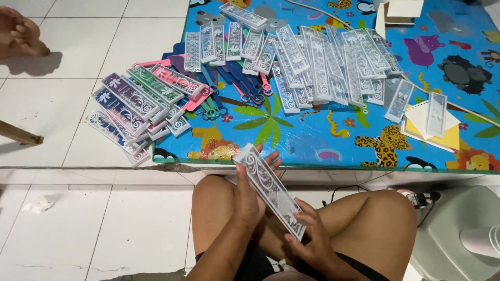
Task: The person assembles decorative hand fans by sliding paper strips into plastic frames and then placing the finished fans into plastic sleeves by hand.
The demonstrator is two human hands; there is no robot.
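Note:
My left hand [250, 190] and my right hand [311, 237] both grip one long, flat packaged piece [268, 188] with a white swirl pattern, held tilted above my crossed legs. The left hand clasps its upper half, the right hand its lower end. Just beyond my knees lies a colourful animal-print mat [333, 143]. On it sits a spread-out heap of similar silvery packages [323, 65]. A second heap in green, pink, purple and blue [140, 101] overhangs the mat's left edge onto the tiles.
Loose pink and blue plastic pieces [234, 86] lie between the heaps. Yellow and white sheets [429, 125] rest at the mat's right. Another person's foot [21, 34] is at top left. A grey lid [453, 234] sits by my right knee; crumpled paper [37, 206] lies on the tiles.

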